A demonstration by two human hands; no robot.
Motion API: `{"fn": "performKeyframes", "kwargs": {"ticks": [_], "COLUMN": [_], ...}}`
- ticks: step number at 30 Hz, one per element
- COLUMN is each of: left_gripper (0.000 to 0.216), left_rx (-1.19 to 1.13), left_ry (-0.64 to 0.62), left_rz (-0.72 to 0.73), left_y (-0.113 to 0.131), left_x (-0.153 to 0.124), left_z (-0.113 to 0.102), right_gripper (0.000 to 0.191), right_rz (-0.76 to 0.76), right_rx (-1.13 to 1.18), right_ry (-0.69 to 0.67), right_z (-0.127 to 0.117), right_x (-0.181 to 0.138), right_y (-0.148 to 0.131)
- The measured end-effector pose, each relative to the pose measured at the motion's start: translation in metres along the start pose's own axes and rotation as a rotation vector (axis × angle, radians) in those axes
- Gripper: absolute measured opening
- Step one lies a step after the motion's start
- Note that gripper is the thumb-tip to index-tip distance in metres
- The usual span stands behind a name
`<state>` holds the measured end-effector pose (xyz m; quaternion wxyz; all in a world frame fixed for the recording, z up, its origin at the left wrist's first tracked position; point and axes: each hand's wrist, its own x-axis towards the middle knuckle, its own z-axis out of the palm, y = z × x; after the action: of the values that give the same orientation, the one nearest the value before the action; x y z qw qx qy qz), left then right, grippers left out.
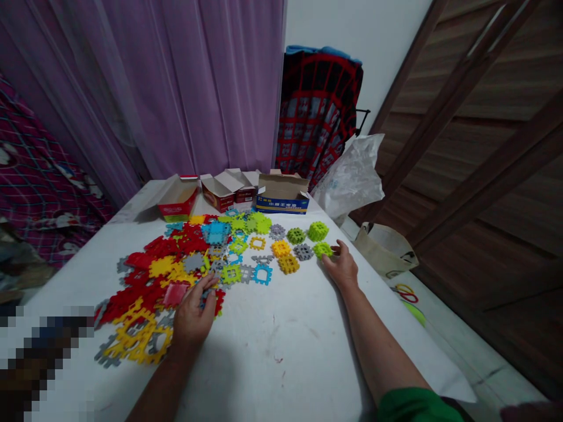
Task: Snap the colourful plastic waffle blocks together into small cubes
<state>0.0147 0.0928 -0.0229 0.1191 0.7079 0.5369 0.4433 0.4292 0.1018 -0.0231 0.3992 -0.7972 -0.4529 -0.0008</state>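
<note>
A spread of flat plastic interlocking tiles [176, 269], red, yellow, grey, blue and green, covers the white table [281, 351]. Small assembled cubes stand at its right: a green cube [317, 231], another green cube [296, 235], a yellow cube [288, 264] and a grey cube [303, 252]. My left hand [193, 316] lies on the tiles near a red tile [175, 293], fingers curled over a grey piece. My right hand [341, 266] reaches to a small green cube [322, 249], and its fingers close around that cube's right side.
Several open cardboard boxes stand at the table's far edge: a red box [178, 199], a blue-and-white box [282, 193]. A crumpled plastic bag [352, 176] lies at the far right corner. A purple curtain hangs behind. A paper bag [387, 246] sits on the floor to the right.
</note>
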Motion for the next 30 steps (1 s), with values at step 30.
{"fn": "performKeyframes", "kwargs": {"ticks": [30], "left_gripper": [0.039], "left_rx": [0.013], "left_ry": [0.024], "left_rz": [0.033], "left_y": [0.0000], "left_x": [-0.0008], "left_z": [0.0007], "right_gripper": [0.069], "right_rz": [-0.044], "right_rx": [-0.103], "right_ry": [-0.041], "right_z": [0.0014], "right_x": [-0.0022], "right_y": [-0.0002]}}
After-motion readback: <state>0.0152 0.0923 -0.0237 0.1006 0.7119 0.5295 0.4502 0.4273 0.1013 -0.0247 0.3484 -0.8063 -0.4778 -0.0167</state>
